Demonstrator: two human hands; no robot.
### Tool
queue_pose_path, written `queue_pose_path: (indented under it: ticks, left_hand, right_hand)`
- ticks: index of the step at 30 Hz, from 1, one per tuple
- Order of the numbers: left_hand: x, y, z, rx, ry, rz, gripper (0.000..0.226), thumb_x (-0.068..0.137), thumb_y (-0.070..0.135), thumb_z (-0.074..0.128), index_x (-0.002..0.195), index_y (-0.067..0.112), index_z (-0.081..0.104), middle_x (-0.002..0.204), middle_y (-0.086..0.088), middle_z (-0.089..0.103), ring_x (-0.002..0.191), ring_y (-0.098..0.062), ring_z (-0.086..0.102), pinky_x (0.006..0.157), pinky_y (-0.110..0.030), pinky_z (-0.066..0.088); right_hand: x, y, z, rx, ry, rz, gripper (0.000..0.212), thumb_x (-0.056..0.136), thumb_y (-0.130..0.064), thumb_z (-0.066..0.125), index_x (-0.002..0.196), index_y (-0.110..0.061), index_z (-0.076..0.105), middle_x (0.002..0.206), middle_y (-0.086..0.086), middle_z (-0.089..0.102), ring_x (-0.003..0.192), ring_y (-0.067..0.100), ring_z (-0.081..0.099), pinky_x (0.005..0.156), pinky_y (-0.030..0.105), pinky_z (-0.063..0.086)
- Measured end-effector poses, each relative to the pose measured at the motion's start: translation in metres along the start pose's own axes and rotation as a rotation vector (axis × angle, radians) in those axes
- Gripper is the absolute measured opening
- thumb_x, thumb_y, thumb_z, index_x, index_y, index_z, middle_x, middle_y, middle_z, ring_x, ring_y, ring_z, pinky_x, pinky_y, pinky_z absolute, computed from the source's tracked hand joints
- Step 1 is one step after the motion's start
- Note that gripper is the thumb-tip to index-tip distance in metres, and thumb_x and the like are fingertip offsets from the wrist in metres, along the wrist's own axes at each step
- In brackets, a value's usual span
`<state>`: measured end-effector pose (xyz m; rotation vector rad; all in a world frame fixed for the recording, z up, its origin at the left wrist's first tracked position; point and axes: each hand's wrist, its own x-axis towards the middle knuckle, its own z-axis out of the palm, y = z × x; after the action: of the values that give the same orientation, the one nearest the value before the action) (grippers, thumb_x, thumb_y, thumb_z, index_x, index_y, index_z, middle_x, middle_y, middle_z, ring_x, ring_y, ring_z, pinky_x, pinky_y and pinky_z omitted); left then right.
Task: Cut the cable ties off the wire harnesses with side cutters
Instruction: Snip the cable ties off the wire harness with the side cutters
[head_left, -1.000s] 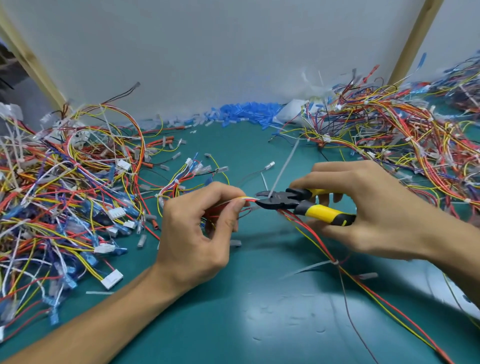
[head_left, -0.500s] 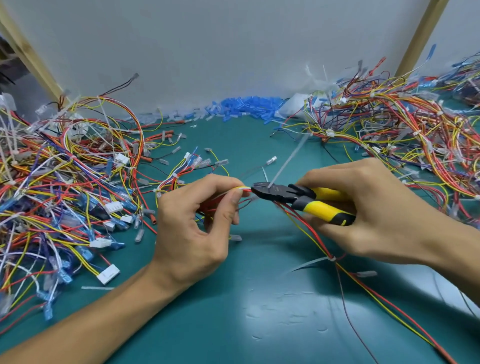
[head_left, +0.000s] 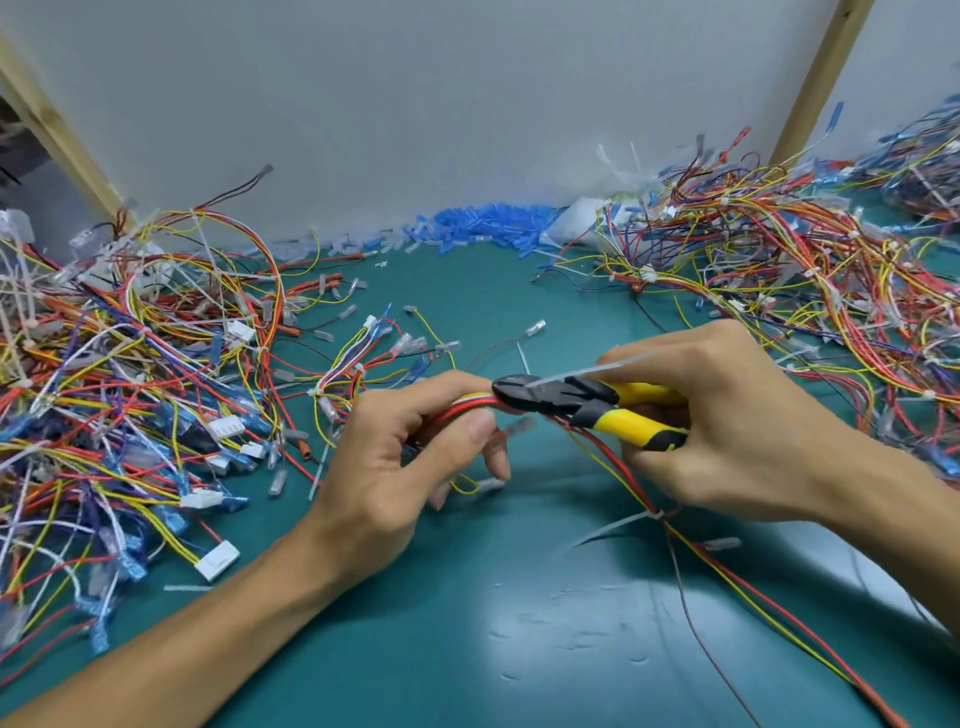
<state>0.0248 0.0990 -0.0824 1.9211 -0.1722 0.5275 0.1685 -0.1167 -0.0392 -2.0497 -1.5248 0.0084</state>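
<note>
The teal counter carries two loose piles of harnesses, one on your left and one on your right. The harness you are working on is lifted between your hands at the middle. From there it trails down to your right across the counter. Expect it to be light and limp: thin red, yellow and white wires that sag and splay wherever nothing binds them. Hold it close beside the tie, as you do now, so the bundle stays taut against the blades. Your left hand pinches the wires between thumb and forefinger, just beside the cutter nose. Your right hand is wrapped round the yellow-and-black handles of the cutters, which look only slightly parted. The black nose sits against the bundle, and you cannot tell from here whether it has bitten through. The insulation is soft and would probably nick easily, so catch only the plastic strap. The tie looks stiff and springy, and its pale translucent tail slants up over the cutters toward your right fingers. A second tie, further down the same harness, cinches the wires below your right hand, with its tail pointing left.
</note>
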Motion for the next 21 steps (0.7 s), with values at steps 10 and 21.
queue_pose_path:
  ticks: [10,21]
  left_hand:
    - [0.0007,0.0022,0.0062,0.083,0.092,0.052,0.026,0.105,0.025,0.049,0.096,0.017,0.072,0.066,0.0,0.073,0.044,-0.002,0.05,0.047,-0.02,0.039]
    - [0.0011,0.0034,0.0057,0.133,0.082,0.087,0.025,0.106,0.017,0.049,0.103,0.008,0.072,0.07,0.006,0.075,0.049,0.003,0.055,0.051,-0.011,0.037]
  right_hand:
    - [-0.0024,0.0068,-0.0044,-0.117,0.003,0.006,0.022,0.075,-0.027,0.063,0.096,-0.024,0.068,0.081,-0.011,0.054,0.07,0.016,0.051,0.059,0.043,0.046]
    - [-0.002,0.0036,0.0023,-0.032,0.036,-0.04,0.017,0.087,-0.035,0.058,0.087,-0.025,0.073,0.068,-0.005,0.054,0.06,0.019,0.043,0.052,0.035,0.038]
